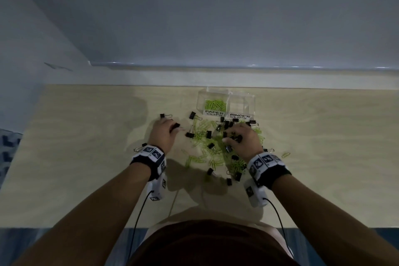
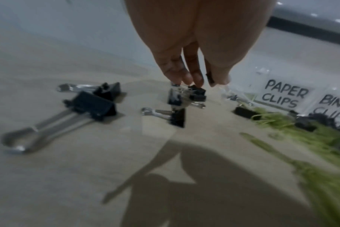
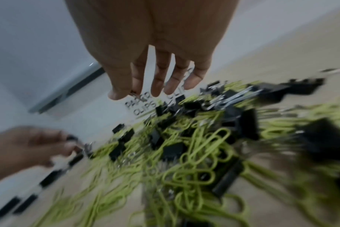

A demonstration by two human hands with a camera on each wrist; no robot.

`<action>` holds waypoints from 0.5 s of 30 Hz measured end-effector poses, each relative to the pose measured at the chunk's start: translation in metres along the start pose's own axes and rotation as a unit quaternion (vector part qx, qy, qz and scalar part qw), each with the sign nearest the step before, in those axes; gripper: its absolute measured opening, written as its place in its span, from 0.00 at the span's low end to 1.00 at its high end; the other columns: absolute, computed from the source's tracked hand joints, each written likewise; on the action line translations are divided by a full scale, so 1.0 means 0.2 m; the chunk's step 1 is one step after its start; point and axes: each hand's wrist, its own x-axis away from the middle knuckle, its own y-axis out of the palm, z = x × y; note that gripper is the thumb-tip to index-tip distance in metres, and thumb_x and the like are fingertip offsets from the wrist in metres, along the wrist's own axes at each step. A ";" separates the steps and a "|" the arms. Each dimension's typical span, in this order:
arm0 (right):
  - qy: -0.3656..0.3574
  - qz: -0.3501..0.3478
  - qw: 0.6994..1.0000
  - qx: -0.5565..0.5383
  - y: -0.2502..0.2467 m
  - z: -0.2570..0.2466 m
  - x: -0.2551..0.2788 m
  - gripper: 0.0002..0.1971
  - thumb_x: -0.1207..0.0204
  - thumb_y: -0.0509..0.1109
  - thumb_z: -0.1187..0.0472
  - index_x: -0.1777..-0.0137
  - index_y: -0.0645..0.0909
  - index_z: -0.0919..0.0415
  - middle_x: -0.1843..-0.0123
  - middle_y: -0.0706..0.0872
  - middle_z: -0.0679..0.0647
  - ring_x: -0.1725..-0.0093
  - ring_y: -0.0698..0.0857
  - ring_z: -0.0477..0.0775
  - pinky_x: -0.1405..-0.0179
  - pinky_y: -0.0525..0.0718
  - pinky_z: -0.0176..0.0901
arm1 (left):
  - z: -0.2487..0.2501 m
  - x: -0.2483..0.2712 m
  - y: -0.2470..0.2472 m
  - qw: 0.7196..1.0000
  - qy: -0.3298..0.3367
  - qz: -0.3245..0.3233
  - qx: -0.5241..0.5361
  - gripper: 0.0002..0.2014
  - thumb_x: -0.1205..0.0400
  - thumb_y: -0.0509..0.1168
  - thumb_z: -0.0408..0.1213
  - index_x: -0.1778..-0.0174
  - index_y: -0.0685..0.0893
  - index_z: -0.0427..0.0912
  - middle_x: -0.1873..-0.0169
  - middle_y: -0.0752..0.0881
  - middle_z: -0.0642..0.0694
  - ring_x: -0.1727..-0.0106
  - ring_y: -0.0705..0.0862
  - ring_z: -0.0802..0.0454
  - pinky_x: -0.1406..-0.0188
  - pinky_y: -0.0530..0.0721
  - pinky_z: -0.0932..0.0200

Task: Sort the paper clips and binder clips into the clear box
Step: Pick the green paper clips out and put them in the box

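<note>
The clear box (image 1: 228, 93) stands at the table's far side, with two compartments labelled PAPER CLIPS (image 1: 214, 112) and BINDER CLIPS (image 1: 240, 116). Green paper clips (image 1: 216, 104) lie in the left compartment. In front of the box, green paper clips (image 3: 200, 153) and black binder clips (image 1: 208, 134) lie mixed in a pile. My left hand (image 1: 172, 128) pinches a black binder clip (image 2: 196, 92) just above the table, left of the pile. My right hand (image 3: 155, 90) hovers over the pile's far part with fingers straight and spread. A small glint beside its thumb is too blurred to identify.
Loose binder clips (image 2: 93, 106) lie left of the held one, and others (image 1: 161, 116) sit on the far left. A single paper clip (image 1: 286, 154) lies to the right. The wooden table (image 1: 86, 157) ends at a wall behind the box.
</note>
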 end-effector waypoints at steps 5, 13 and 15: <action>0.080 0.089 0.992 0.042 -0.12 0.16 0.08 0.12 0.30 0.74 0.49 0.49 0.85 0.53 0.48 0.81 0.50 0.48 0.82 0.54 0.46 0.84 0.58 | 0.05 0.01 0.00 0.994 0.071 -0.006 -0.079 0.13 0.24 0.69 0.35 0.44 0.84 0.38 0.43 0.80 0.39 0.40 0.74 0.37 0.40 0.76 0.43; -0.022 -0.006 0.980 0.198 0.04 -0.05 0.09 0.13 0.26 0.66 0.47 0.46 0.83 0.49 0.45 0.82 0.47 0.41 0.77 0.55 0.36 0.72 0.62 | 0.18 0.00 0.08 0.993 0.060 -0.095 -0.021 0.09 0.21 0.66 0.34 0.47 0.85 0.38 0.48 0.82 0.41 0.46 0.80 0.44 0.46 0.76 0.52; -0.051 -0.046 0.971 0.229 0.12 -0.13 0.08 0.13 0.24 0.63 0.48 0.44 0.82 0.49 0.46 0.82 0.47 0.41 0.76 0.55 0.37 0.70 0.60 | 0.17 0.01 0.06 0.995 0.040 -0.093 -0.020 0.07 0.21 0.66 0.34 0.50 0.85 0.37 0.50 0.82 0.40 0.49 0.81 0.43 0.49 0.76 0.53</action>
